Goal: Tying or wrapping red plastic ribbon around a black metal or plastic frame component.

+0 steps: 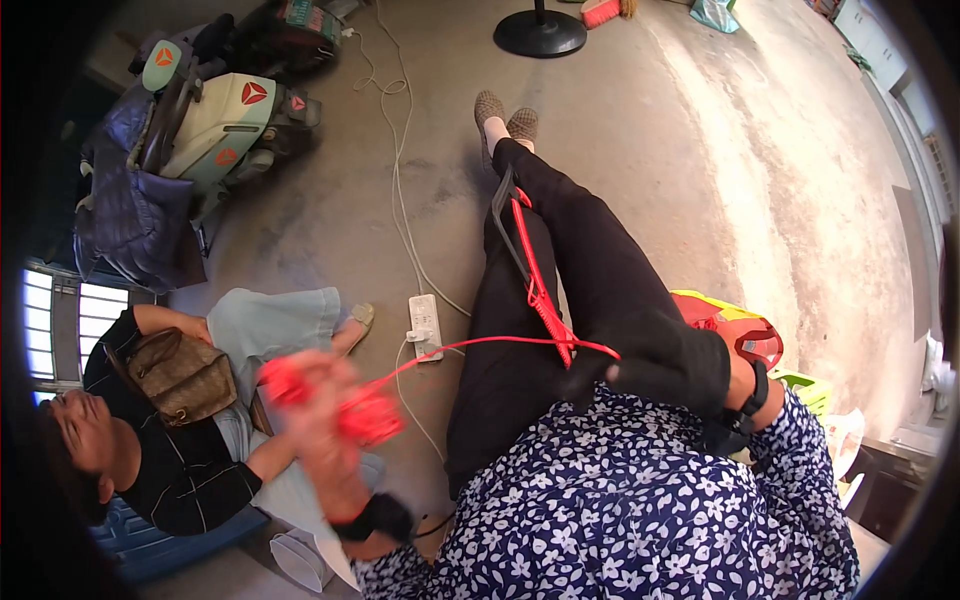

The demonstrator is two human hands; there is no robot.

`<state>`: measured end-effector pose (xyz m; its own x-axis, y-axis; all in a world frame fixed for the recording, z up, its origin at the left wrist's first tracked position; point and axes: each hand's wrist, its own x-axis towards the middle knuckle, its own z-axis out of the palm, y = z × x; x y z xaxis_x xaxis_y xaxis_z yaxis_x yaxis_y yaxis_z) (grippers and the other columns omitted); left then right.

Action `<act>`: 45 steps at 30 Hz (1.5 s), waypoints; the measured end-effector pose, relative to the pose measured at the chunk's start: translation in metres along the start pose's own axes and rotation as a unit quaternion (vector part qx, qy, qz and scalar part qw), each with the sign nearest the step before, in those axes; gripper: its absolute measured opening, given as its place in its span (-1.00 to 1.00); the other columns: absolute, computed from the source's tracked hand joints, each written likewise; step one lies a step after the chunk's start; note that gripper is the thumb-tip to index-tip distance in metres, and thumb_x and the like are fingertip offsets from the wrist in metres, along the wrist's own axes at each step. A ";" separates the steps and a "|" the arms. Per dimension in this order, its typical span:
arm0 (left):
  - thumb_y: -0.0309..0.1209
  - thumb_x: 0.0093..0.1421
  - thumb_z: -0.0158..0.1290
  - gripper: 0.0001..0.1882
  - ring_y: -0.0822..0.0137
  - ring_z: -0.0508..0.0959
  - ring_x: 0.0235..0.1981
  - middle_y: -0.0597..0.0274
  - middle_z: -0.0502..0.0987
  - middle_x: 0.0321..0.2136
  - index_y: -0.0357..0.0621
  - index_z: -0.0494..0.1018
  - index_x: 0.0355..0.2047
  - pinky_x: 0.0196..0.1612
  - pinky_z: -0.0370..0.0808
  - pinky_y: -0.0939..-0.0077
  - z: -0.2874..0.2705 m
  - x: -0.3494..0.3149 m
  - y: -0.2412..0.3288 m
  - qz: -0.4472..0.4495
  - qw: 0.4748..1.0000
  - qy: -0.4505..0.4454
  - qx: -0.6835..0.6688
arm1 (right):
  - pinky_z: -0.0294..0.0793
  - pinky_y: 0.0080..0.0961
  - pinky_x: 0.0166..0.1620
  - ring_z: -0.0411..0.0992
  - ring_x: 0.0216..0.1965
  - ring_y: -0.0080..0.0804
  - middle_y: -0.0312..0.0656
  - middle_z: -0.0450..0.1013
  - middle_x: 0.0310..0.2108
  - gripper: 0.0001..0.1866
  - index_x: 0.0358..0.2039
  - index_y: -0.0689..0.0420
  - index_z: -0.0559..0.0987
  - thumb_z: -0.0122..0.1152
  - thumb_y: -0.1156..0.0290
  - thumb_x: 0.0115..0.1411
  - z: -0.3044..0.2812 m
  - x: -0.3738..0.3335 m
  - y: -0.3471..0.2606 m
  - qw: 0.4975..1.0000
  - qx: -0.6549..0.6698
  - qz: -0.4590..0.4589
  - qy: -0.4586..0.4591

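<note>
My left hand, smeared by motion, is closed around a bundle of red cord out to the left of my lap. From it a single strand of the cord stretches across my thighs to my right hand. That hand wears a black glove with a bare fingertip showing, and its fingers are closed on the strand. Between the hands, along my black trousers, lies a narrow black frame partly covered in red cordwork. Its near end lies close to the strand.
To the left a seated person holds a brown handbag. A white power strip with trailing cables lies on the floor. A scooter stands at the upper left, a black round base ahead. Red and yellow bags sit at my right.
</note>
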<state>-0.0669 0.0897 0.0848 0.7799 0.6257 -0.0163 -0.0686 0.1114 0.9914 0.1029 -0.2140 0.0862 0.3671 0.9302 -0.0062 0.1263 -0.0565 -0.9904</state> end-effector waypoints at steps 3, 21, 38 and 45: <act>-0.59 0.12 0.11 -0.72 0.59 0.41 -0.46 0.37 0.43 -0.44 -0.23 0.41 -0.14 -0.36 0.37 0.72 0.055 0.019 -0.052 -0.087 0.988 -0.121 0.043 | 0.46 -0.47 -0.13 0.53 -0.26 -0.35 -0.09 0.58 -0.31 -0.73 -0.10 0.29 0.56 -0.02 0.45 0.30 0.004 -0.017 0.011 0.996 0.085 -0.013 -0.002; -0.62 0.13 0.11 -0.50 0.46 0.49 -0.19 0.20 0.46 -0.15 -0.24 0.27 0.09 -0.19 0.48 0.60 0.077 0.052 -0.063 -0.049 0.988 -0.097 -0.112 | 0.42 -0.49 -0.11 0.47 -0.28 -0.41 -0.12 0.52 -0.31 -0.74 -0.15 0.31 0.53 0.00 0.38 0.31 -0.052 -0.002 0.008 0.855 -0.367 -0.176 0.320; -0.66 0.03 0.13 -0.58 0.38 0.57 -0.16 0.17 0.56 -0.16 -0.26 0.41 -0.05 -0.17 0.57 0.50 0.117 0.055 -0.097 -0.044 0.968 -0.166 0.183 | 0.47 -0.44 -0.10 0.46 -0.12 -0.28 -0.07 0.47 -0.11 -0.65 -0.08 0.13 0.54 0.27 0.48 0.07 -0.022 0.083 0.108 0.981 -0.059 0.003 0.183; -0.26 0.30 0.00 -0.71 0.19 0.48 0.02 -0.13 0.36 0.09 -0.24 0.42 -0.13 -0.27 0.59 0.52 0.097 0.047 -0.060 -0.209 0.924 -0.317 -0.054 | 0.33 -0.41 0.14 0.43 -0.02 -0.29 -0.09 0.47 -0.08 -0.69 -0.10 0.25 0.47 0.16 0.34 0.21 -0.050 0.047 0.065 0.746 0.580 -0.118 0.305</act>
<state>0.0341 0.0370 0.0374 0.9577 -0.0627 -0.2809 0.2852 0.3383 0.8968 0.1747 -0.1921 0.0284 0.8568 0.5059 -0.1002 -0.4990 0.7641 -0.4088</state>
